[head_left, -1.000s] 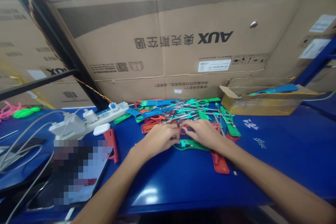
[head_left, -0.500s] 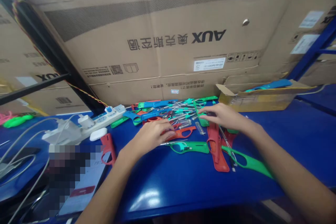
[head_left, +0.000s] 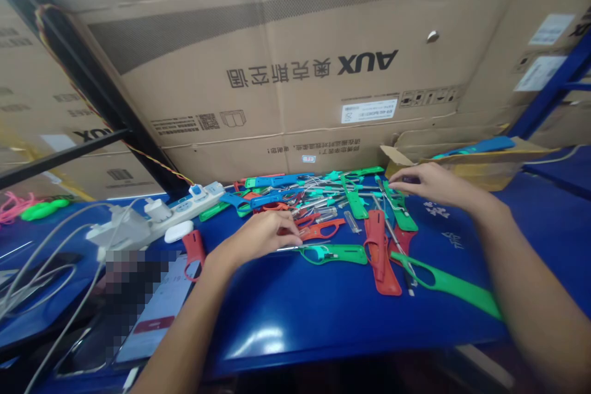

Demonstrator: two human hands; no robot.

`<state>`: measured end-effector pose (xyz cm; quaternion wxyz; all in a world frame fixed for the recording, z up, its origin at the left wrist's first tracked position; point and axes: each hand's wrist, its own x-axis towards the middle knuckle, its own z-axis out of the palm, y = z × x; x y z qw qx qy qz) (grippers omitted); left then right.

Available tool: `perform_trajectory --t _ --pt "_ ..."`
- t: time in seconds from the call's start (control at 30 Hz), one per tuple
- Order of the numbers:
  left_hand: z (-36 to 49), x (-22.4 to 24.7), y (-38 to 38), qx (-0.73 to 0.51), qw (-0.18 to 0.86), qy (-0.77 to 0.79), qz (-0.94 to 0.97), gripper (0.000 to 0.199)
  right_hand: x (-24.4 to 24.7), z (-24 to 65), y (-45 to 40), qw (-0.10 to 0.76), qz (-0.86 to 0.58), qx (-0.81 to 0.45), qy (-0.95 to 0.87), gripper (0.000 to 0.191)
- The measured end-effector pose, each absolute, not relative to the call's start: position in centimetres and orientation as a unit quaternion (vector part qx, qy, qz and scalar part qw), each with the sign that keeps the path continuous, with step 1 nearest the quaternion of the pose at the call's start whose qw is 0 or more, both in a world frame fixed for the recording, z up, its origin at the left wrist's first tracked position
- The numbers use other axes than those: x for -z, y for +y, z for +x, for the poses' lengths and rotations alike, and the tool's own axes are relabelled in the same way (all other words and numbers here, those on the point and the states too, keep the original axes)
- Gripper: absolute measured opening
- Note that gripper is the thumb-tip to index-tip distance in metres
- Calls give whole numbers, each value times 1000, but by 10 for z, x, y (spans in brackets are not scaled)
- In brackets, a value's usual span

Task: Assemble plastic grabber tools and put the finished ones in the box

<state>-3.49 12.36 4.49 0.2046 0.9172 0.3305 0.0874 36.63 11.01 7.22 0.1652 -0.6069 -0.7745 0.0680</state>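
Note:
My left hand (head_left: 270, 234) is low over the front left of a pile of lighter parts, its fingers curled beside a red handle piece (head_left: 322, 229); what they hold, if anything, is hidden. A green handle piece with a metal rod (head_left: 341, 253) lies just right of its fingertips. My right hand (head_left: 422, 183) hovers at the pile's right side, thumb and fingers apart, near a green piece (head_left: 403, 212). Red handle pieces (head_left: 381, 252) and a long green handle (head_left: 455, 286) lie in front of it. Blue handle pieces (head_left: 277, 199) lie farther back.
An open cardboard box (head_left: 489, 172) holding blue pieces stands at the back right. On the left are a white power strip (head_left: 184, 209) with plugs and cables, a white case (head_left: 179, 232), a phone (head_left: 159, 314) and a red piece (head_left: 194, 252). Large cartons (head_left: 295, 31) stand behind.
My right hand has moved right, off the upright green piece, toward the box. My left hand has shifted slightly left, its fingers lower. The green piece under my right hand is now in sight.

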Motion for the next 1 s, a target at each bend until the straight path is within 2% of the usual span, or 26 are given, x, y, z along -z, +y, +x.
perform_trajectory --t 0.13,0.27,0.43,0.57,1.0 --pt "-41 -44 128 -53 259 340 902 11 -72 323 99 136 -538 -151 -818 43" --pt "-40 -37 131 -46 276 354 892 13 -65 272 84 63 -457 -233 -856 43" --pt "-39 -36 129 -52 253 342 904 9 -59 246 75 -9 -449 -201 -871 36" --pt "-37 -41 125 -46 240 342 907 9 -58 246 77 -13 -449 -207 -869 31" --pt "-31 -36 123 -47 182 348 918 12 -55 245 77 -4 -459 -262 -849 34"
